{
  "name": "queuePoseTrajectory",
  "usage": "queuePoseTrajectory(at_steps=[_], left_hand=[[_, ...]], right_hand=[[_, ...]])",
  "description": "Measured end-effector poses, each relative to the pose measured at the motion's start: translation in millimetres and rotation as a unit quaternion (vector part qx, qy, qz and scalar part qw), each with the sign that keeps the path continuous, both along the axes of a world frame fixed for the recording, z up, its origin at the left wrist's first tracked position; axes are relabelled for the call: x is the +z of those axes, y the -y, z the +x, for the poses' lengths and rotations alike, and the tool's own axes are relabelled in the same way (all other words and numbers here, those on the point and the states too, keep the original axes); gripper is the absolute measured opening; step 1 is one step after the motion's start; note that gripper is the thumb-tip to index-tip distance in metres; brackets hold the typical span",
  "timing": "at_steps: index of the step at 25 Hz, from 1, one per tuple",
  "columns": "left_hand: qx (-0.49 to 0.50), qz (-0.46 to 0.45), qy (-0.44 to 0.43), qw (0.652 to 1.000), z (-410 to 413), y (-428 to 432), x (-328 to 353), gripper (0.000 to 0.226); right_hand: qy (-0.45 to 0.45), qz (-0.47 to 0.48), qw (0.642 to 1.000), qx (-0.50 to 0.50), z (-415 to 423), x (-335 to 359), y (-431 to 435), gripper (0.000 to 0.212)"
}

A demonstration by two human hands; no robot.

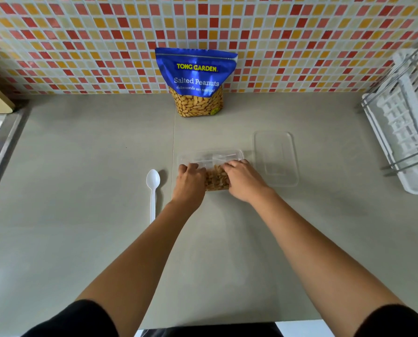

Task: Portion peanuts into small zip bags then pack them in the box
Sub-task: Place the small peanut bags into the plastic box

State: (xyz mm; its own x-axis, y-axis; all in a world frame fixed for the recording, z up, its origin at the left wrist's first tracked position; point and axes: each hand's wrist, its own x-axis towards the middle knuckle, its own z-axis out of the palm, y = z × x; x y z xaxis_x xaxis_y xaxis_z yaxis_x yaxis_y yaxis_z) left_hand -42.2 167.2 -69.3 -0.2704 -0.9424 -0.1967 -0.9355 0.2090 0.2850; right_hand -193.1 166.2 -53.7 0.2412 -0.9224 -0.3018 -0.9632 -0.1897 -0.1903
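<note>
Somewhere in the middle of the job, by the look of it. Near the centre of the counter [81, 166], gripping one small zip bag [218, 187] with peanuts [214, 175] in it: left hand [189, 183] on its left end, right hand [243, 180] on its right end, fingers of both curled down over the plastic rather than spread flat. Bag at the near rim of the clear box [212, 158], partly over it or just in front; cannot tell which. Inside the box, only faint clear plastic, possibly more bags, too hard to read. Lid [276, 159] off, flat just right of the box. White spoon [152, 190] idle just left of the left hand. Peanut pouch [196, 81] upright at the back edge against the tiled wall [81, 45]. Likely sealing or packing this portion; closing the box not yet done.
</note>
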Motion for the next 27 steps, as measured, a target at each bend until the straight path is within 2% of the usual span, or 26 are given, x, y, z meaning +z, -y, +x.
queuePoseTrajectory(at_steps=[2, 3, 4, 6, 7, 9, 11, 15, 17, 19, 20, 21, 24, 27], left_hand=[[0.029, -0.041, -0.045, 0.998, 1, -3, 4, 0.042], [0.054, -0.063, -0.061, 0.995, 3, -5, 5, 0.042], [0.082, -0.068, -0.068, 0.992, 5, -6, 6, 0.042], [0.136, -0.029, -0.078, 0.987, 9, -8, 11, 0.045], [0.16, -0.003, -0.09, 0.983, 10, -9, 14, 0.048], [0.19, 0.037, -0.112, 0.975, 12, -9, 19, 0.051], [0.207, 0.046, -0.126, 0.969, 13, -7, 21, 0.049], [0.225, 0.053, -0.123, 0.965, 16, -1, 18, 0.05], [0.22, 0.06, -0.119, 0.966, 17, 0, 18, 0.05], [0.216, 0.061, -0.125, 0.966, 18, 0, 17, 0.047], [0.215, 0.062, -0.131, 0.966, 18, -1, 18, 0.046], [0.213, 0.062, -0.134, 0.966, 19, -1, 17, 0.047], [0.205, 0.068, -0.141, 0.966, 21, -2, 17, 0.049], [0.211, 0.052, -0.14, 0.966, 21, 0, 23, 0.052]], right_hand=[[0.091, -0.022, 0.995, -0.048, -4, 1, -4, 0.053], [0.15, -0.069, 0.982, -0.093, -8, 0, -7, 0.051], [0.196, -0.142, 0.959, -0.15, -15, -3, -9, 0.047], [0.199, -0.24, 0.907, -0.282, -35, -12, -14, 0.042], [0.176, -0.231, 0.89, -0.35, -46, -16, -16, 0.042], [0.128, -0.125, 0.863, -0.472, -66, -26, -22, 0.057], [0.107, -0.049, 0.844, -0.523, -76, -32, -28, 0.076], [0.1, -0.073, 0.842, -0.524, -80, -34, -30, 0.077], [0.128, -0.088, 0.823, -0.546, -80, -30, -32, 0.08], [0.2, -0.124, 0.791, -0.565, -84, -28, -33, 0.084], [0.247, -0.147, 0.768, -0.573, -87, -28, -32, 0.081], [0.307, -0.174, 0.73, -0.586, -89, -28, -30, 0.073], [0.499, -0.232, 0.568, -0.613, -95, -25, -22, 0.037], [0.623, -0.247, 0.477, -0.569, -93, -4, -14, 0.011]])
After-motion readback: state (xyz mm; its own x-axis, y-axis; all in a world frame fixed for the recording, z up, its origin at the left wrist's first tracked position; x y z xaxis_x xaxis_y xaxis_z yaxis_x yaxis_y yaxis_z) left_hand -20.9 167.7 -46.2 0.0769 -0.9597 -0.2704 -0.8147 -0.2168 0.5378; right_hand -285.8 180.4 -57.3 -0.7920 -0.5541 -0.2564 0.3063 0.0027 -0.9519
